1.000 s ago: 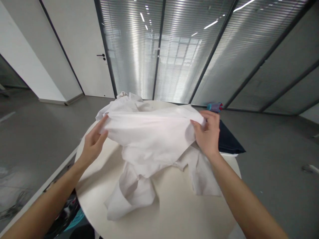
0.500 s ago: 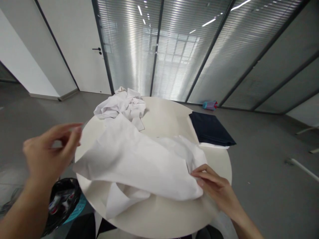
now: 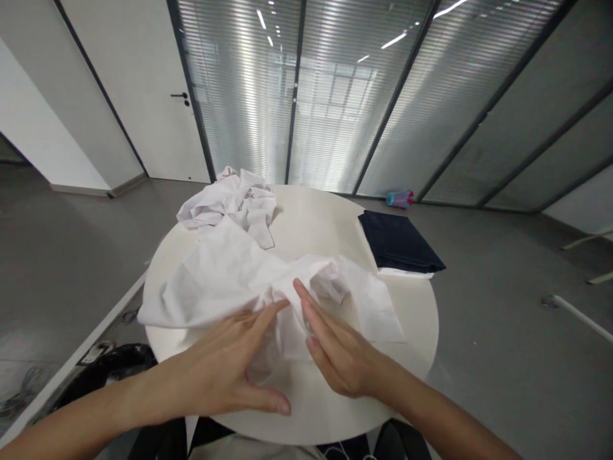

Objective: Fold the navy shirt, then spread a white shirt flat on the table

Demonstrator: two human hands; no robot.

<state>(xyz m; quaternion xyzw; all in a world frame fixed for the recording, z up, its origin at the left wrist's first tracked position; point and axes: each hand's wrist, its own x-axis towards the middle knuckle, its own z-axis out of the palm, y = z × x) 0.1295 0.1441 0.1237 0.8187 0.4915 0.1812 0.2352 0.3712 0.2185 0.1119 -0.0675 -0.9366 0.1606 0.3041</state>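
A glass partition with slatted blinds (image 3: 330,96) and a white door (image 3: 138,96) close off the far side of the room, above a grey floor (image 3: 498,281). On the round cream table (image 3: 311,227), a white cloth (image 3: 215,284) lies crumpled and spread across the near half, its long axis running from left to right and overhanging the left rim. Beyond it, a loosely bunched white fabric heap (image 3: 230,204) sits at the far edge and meets the cloth, though it cannot be told whether they are one piece. A folded navy fabric (image 3: 397,241) lies toward the right rim, well apart from both hands. The left hand (image 3: 215,364) and right hand (image 3: 342,354) are both open, fingers spread, neither clenched nor visibly gripping. Their fingertips rest on the near middle of the cloth, pointing inward at a raised fold between them. The right fingers (image 3: 311,313) lie closest to that fold, while the left thumb (image 3: 282,406) sits lower, toward the table's near edge
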